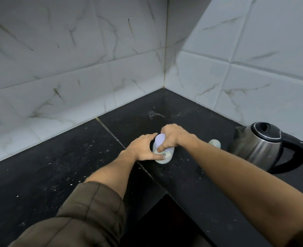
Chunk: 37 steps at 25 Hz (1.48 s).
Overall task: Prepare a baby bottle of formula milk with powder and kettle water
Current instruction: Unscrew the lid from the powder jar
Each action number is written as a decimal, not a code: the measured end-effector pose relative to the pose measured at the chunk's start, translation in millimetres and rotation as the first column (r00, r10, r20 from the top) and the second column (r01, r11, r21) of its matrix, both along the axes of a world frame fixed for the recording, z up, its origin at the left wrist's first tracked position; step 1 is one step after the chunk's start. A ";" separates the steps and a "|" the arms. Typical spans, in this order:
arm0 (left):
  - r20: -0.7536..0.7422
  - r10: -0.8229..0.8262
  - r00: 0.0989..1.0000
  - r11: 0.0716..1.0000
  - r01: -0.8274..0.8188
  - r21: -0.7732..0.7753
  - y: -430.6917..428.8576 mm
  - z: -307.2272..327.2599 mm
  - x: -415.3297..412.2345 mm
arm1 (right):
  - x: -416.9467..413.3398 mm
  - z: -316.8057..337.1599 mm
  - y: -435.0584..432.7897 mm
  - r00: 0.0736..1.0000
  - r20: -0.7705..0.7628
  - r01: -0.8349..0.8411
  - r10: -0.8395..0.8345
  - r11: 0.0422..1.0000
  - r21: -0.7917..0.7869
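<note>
- No brand or writing I can actually read here. The small clear plastic baby bottle point(163, 155) has some greenish print low on its side, too small to make out.
- The bottle stands upright on the black speckled stone surface point(58, 166), about mid-scene, just right of a grout seam, and looks to hold something pale.
- Left hand point(143, 148) wraps the bottle body from the left, thumb tip pressed on the near side, fingers curled round the far side: grip clamped on the bottle.
- Right hand point(173, 137) comes in from above and the right, fingers closed around the neck just below the flat pale lilac round lid point(160, 140), thumb pointing down onto the bottle's shoulder.
- A small translucent dome-shaped cap point(215, 143) sits on the surface just right of the bottle, apart from both hands.
- Stainless steel electric kettle point(264, 145) with black lid and handle stands at the right, near the white marble-look tiled wall point(75, 68).
- Left arm has an olive-brown sleeve point(86, 214) pushed up.
</note>
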<state>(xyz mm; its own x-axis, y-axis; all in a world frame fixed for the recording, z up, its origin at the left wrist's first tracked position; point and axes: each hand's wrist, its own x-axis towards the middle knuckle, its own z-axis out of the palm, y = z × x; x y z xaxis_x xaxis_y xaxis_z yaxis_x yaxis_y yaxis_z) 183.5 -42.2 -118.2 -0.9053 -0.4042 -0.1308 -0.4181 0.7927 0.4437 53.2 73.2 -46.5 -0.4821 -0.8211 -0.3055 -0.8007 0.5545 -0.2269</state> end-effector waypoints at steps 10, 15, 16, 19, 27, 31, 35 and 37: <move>-0.130 0.216 0.968 0.930 -0.164 0.328 19.5 -32.5 14.3 | 23.1 -22.6 2.8 0.998 -0.049 -0.037 0.036 0.999 -0.021; -0.164 0.263 0.951 0.892 -0.175 0.416 18.4 -44.6 15.6 | 21.3 -23.7 -1.0 0.998 -0.058 -0.022 0.022 1.000 0.002; -0.180 0.270 0.946 0.885 -0.170 0.434 18.8 -46.8 16.0 | 20.8 -23.1 -1.3 0.998 -0.058 -0.030 0.030 1.000 0.006; -0.208 0.262 0.942 0.886 -0.150 0.438 18.5 -48.4 15.8 | 18.7 -20.9 -1.0 0.996 -0.056 -0.070 0.071 0.997 0.009; -0.151 0.189 0.970 0.909 -0.115 0.400 8.5 -46.0 6.8 | 7.6 -11.5 -9.8 0.945 0.049 -0.327 0.324 0.927 0.181; -0.134 0.194 0.972 0.924 -0.135 0.359 6.1 -47.6 3.5 | 0.8 -7.0 -9.5 0.974 0.024 -0.228 0.227 0.964 0.140; -0.099 0.213 0.972 0.926 -0.168 0.338 6.3 -50.2 1.2 | 5.1 -6.9 -5.9 0.993 -0.094 -0.056 0.067 0.992 0.109; -0.093 0.207 0.974 0.926 -0.165 0.339 6.2 -47.5 1.5 | 8.3 -8.3 -5.5 0.993 -0.031 -0.108 0.112 0.989 0.099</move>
